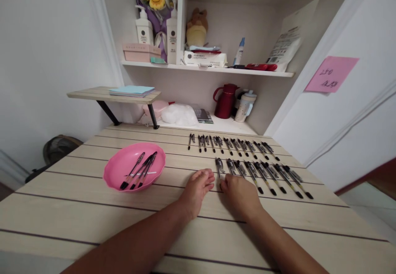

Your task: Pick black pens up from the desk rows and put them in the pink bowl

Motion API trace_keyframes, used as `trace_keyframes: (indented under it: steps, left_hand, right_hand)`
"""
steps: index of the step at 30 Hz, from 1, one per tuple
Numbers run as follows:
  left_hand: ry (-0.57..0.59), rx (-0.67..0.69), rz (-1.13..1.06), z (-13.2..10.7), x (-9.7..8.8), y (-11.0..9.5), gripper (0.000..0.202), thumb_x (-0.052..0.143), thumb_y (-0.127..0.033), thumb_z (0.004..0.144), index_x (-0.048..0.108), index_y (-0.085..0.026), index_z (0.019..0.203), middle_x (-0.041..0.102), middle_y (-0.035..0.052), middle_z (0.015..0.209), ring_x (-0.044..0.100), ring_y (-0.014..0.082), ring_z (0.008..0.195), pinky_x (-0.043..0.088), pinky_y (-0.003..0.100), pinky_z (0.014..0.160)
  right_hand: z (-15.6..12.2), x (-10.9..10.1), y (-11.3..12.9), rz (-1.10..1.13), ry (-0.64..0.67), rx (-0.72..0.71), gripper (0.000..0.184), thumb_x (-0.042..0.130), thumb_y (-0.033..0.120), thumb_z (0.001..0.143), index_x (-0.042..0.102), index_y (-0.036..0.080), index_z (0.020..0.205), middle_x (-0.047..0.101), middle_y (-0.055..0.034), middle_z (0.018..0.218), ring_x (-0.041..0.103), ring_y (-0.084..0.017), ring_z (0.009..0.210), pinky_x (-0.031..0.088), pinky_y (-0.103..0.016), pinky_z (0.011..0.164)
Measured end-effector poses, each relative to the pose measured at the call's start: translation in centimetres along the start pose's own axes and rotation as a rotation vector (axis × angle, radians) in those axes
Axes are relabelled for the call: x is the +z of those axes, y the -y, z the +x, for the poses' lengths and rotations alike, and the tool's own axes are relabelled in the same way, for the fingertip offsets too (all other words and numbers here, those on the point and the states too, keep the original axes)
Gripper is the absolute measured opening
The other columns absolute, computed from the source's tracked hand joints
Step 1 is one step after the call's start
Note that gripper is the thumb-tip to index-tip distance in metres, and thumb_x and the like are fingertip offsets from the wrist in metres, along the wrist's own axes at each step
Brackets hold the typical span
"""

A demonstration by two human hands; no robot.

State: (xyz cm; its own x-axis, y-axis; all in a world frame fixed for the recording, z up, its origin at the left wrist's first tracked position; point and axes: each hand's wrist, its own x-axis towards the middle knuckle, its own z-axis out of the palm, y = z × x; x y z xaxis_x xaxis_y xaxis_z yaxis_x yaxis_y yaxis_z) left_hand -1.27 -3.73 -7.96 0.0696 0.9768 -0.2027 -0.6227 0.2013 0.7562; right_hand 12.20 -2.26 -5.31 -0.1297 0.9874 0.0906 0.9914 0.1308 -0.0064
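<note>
At the left end of the front row, my right hand [239,191] is closed, with its fingertips on the lower end of a black pen [218,166]. That pen lies on the slatted wooden table [192,233], its tip end hidden by the fingers. Just left of it, my left hand [199,187] rests on its side, fingers loosely bent and apart, holding nothing I can see. Several more pens [266,175] with black ends and clear caps lie slanted along this front row. Behind them runs a second row of similar pens [213,143]. A pink bowl [109,169] to the left holds several pens [142,171].
A small raised shelf [93,92] on black legs carries blue paper [133,90] at the back left. Against the back stand a red jug [225,101] and a pale cup [245,106], beside a white plastic bag [179,114]. A cabinet shelf [241,71] hangs above.
</note>
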Motion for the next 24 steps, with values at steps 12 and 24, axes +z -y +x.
trace_keyframes:
  steps: [12,24]
  left_hand:
    - [0.023,0.003,0.013,0.0,-0.2,0.1,0.03,0.066,-0.036,0.069,0.062,-0.015,0.09,0.061,0.0131,0.102,0.055,0.0228,0.099,0.036,0.038,0.091]
    - [0.039,0.007,0.026,0.0,-0.2,0.2,0.029,0.066,-0.034,0.069,0.063,-0.014,0.09,0.061,0.0129,0.102,0.055,0.0226,0.098,0.036,0.038,0.09]
  right_hand:
    - [2.9,0.2,-1.3,0.01,-0.015,0.031,0.024,0.042,0.028,0.083,0.064,0.018,0.087,0.069,-0.0103,0.085,0.064,-0.02,0.079,0.039,-0.026,0.062]
    - [2.6,0.7,-0.9,-0.038,-0.047,0.016,0.026,0.041,0.03,0.083,0.063,0.017,0.081,0.069,-0.0092,0.078,0.064,-0.021,0.074,0.037,-0.026,0.056]
